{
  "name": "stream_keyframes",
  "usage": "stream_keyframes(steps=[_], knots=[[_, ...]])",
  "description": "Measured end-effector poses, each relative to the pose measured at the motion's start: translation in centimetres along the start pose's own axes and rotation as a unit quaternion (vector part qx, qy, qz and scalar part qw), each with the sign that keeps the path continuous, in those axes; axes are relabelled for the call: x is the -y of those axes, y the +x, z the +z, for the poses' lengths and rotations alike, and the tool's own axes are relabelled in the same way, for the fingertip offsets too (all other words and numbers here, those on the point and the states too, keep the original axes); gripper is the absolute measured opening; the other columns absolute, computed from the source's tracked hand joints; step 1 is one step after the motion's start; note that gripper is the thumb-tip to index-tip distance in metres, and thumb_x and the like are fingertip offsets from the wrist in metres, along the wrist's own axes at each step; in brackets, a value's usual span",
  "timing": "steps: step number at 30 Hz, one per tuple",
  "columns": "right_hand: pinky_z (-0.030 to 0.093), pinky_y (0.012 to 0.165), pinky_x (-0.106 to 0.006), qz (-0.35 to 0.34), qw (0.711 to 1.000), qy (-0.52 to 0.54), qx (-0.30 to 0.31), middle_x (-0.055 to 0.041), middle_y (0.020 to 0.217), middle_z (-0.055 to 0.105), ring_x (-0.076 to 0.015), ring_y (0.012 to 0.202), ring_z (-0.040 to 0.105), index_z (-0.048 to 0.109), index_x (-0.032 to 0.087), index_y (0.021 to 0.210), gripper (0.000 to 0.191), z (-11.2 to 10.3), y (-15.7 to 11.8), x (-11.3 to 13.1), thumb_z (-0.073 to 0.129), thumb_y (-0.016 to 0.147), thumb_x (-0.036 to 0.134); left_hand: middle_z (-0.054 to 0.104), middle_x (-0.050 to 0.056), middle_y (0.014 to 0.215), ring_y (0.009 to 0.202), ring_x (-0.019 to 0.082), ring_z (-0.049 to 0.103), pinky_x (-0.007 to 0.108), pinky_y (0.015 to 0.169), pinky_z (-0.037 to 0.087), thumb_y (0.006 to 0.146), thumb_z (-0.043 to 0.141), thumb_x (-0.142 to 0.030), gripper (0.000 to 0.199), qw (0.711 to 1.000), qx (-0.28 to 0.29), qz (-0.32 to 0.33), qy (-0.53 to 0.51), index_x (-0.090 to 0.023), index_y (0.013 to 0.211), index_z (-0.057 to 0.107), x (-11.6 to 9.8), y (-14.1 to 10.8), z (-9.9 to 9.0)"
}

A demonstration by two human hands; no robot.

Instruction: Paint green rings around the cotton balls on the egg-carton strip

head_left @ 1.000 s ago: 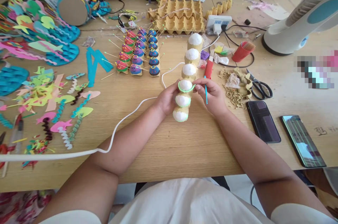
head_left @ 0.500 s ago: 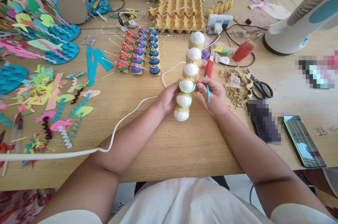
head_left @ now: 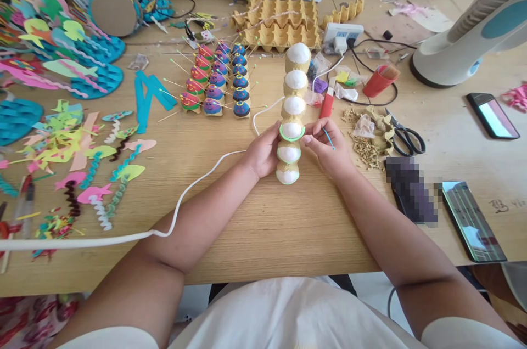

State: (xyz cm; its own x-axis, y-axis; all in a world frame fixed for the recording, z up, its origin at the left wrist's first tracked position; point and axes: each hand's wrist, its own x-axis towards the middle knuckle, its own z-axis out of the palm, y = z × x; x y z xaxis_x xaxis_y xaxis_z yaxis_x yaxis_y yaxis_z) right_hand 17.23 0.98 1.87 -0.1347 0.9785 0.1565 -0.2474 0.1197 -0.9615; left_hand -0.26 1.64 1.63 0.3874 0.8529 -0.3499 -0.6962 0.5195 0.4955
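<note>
A strip of egg-carton cups (head_left: 295,94) with white-covered domes stands lengthwise in front of me. My left hand (head_left: 263,152) is closed on its left side. Green edging (head_left: 289,163) curves round the bottom of the lower domes. On the strip's right, my right hand (head_left: 331,147) has its thumb and forefinger close to the green edge of the third dome from the bottom. A thin blue stick (head_left: 328,139) is held among the right fingers, pointing down to the right. Whether the fingertips also pinch the green edging, I cannot tell.
Painted egg-cup strips (head_left: 216,77) with pins stand behind on the left. Paper fish cutouts (head_left: 94,194) cover the left side. A white cable (head_left: 181,206) crosses my left forearm. To the right lie scissors (head_left: 407,138), a red cup (head_left: 381,80) and a phone (head_left: 473,220).
The top of the carton strip has swung left, so it stands more upright. In my right hand the blue stick has tilted, its lower end moving right and up.
</note>
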Motion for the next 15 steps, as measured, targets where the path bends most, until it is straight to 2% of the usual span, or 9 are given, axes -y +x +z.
stream_keyframes(steps=[5,11,13,15], knots=[[0.053,0.072,-0.030,0.042,0.998,0.043,0.027,0.0031,0.093,0.070,-0.0133,0.082,0.061,0.049,0.026,0.083,0.060,0.38,-0.07,-0.04,0.103,0.067,0.047,0.085,0.011,0.106,0.103,0.026,0.079,0.034,0.090,0.061,0.107,0.063,-0.049,0.042,1.000,0.014,-0.009,0.012,-0.014,0.127,0.076,0.12,-0.21,0.39],[0.049,0.070,-0.028,0.058,0.995,0.076,0.041,0.0060,0.082,0.060,-0.0114,0.076,0.055,0.050,0.026,0.082,0.057,0.50,-0.15,0.00,0.103,0.068,0.040,0.085,0.011,0.114,0.114,0.028,0.079,0.037,0.096,0.060,0.106,0.064,-0.054,0.049,1.000,-0.008,-0.025,0.010,-0.018,0.137,0.074,0.20,-0.30,0.64],[0.049,0.070,-0.028,0.060,0.994,0.079,0.039,0.0060,0.083,0.060,-0.0114,0.076,0.054,0.050,0.025,0.082,0.056,0.46,-0.12,0.02,0.103,0.069,0.040,0.085,0.009,0.111,0.109,0.026,0.079,0.035,0.093,0.060,0.108,0.060,-0.053,0.046,0.999,-0.016,-0.024,0.015,-0.020,0.137,0.074,0.19,-0.30,0.58],[0.048,0.070,-0.028,0.058,0.994,0.081,0.034,0.0060,0.083,0.058,-0.0111,0.076,0.053,0.051,0.025,0.081,0.054,0.45,-0.07,0.05,0.102,0.068,0.038,0.085,0.006,0.101,0.093,0.022,0.079,0.032,0.084,0.059,0.111,0.054,-0.049,0.041,0.999,-0.019,-0.023,0.018,-0.021,0.131,0.076,0.15,-0.34,0.51]])
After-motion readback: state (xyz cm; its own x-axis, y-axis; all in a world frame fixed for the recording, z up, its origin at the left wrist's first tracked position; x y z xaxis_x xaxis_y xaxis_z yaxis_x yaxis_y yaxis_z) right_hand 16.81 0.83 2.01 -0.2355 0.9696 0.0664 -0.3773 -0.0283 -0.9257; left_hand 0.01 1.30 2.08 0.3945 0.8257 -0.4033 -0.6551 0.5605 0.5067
